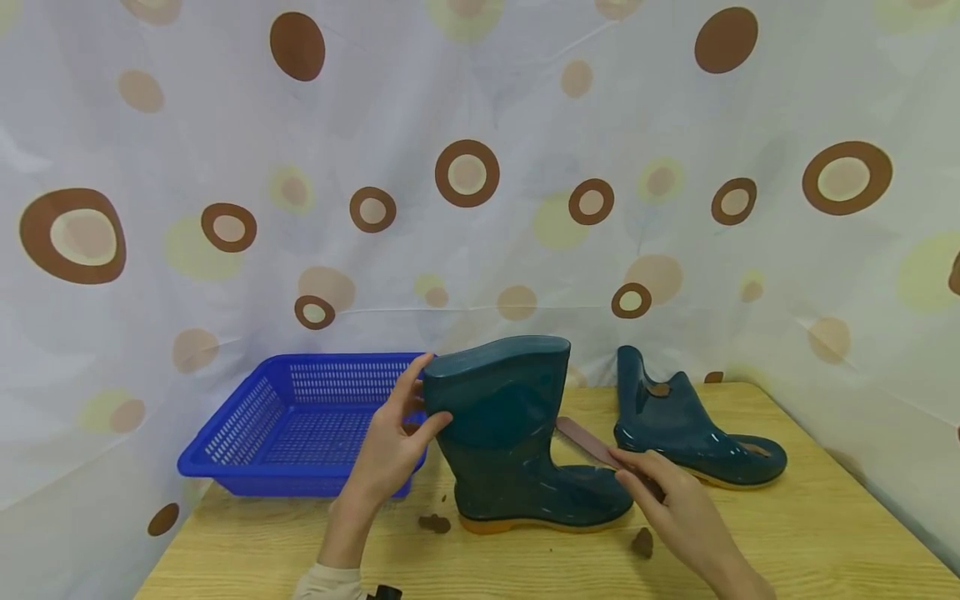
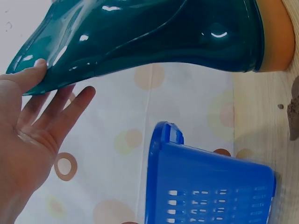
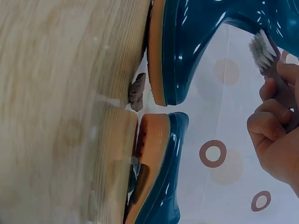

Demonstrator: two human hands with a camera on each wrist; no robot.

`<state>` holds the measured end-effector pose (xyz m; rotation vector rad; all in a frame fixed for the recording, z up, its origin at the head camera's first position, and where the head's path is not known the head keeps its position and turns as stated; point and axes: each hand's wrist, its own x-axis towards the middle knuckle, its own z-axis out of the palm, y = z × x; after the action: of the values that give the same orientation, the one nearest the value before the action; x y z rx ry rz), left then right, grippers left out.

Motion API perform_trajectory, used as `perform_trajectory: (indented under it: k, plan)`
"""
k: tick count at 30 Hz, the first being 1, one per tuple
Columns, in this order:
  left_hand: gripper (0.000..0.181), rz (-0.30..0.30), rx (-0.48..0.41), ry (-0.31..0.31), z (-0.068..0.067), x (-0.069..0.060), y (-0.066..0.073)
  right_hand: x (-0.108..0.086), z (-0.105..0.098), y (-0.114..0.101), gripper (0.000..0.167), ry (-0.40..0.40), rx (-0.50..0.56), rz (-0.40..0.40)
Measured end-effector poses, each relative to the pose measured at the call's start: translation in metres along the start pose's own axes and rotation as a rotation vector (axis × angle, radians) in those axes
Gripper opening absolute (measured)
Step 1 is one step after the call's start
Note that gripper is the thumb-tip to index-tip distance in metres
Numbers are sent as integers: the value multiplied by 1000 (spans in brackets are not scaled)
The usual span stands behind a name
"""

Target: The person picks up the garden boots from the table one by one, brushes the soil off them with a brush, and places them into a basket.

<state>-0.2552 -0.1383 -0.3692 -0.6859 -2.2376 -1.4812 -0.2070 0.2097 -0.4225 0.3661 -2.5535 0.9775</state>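
Note:
A dark teal rubber boot (image 1: 502,425) with an orange sole stands upright on the table, toe to the right. My left hand (image 1: 390,442) pinches the back of its shaft near the top, the thumb outside; the left wrist view shows the thumb on the boot (image 2: 140,37). In my right hand (image 1: 675,508) is a brush (image 1: 585,439), held by its handle near the boot's toe. Its pale bristles show beside the boot in the right wrist view, where my right fingers curl round the brush handle (image 3: 282,93).
Behind on the left is a blue basket (image 1: 273,479). A second teal boot (image 1: 675,429) with brown patches lies at the right on the wooden table (image 1: 825,533). Brown clumps lie near the first boot, one by its heel (image 1: 435,523) and another by its toe (image 1: 642,542).

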Motion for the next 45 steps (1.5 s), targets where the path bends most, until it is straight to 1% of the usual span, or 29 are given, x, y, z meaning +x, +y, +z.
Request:
perform_trajectory:
  k: [3,5,8,11,15,18,20,22,24,26,29,32,34,36,39,41,45]
  plan:
    - [75,8,20,10,0,0,3,0,1,0,29,0,35,-6]
    - [74,24,42,22,0,0,5,0,1,0,28,-1,65,-11]
    - [70,89,103,36,1,-1,10,0,2,2,27,-1,88,-17]
    - [68,195,204,44,3,0,14,0,1,4,26,-5,105,-20]
    - [67,352,388,77,5,4,20,0,0,6,25,-8,121,-30]
    - [67,479,518,112,7,11,24,0,-1,7,26,-10,133,-36]
    - [64,563,585,125,8,16,28,0,-2,7,26,-14,144,-35]
    - [61,648,636,130,10,22,31,0,-3,7,26,-22,152,-23]
    - [58,731,667,122,13,28,35,0,-3,7,26,-31,160,-7]
    - [57,798,687,104,16,33,38,0,-3,7,26,-38,160,7]
    - [57,867,715,67,22,40,43,0,-3,8,27,-43,161,13]
    - [59,903,747,18,28,45,48,0,-2,8,27,-40,160,3]
    - [60,912,776,-28,32,48,51,0,-1,8,27,-30,160,-9]
    - [63,913,825,-64,36,50,54,0,0,8,26,-19,156,-20]
    - [68,885,898,-107,42,53,58,0,0,9,26,-13,153,-24]
    - [72,855,926,-133,43,54,61,0,-1,9,27,-18,152,-22]
    - [77,784,926,-196,47,56,66,0,-2,9,27,-23,153,-15]
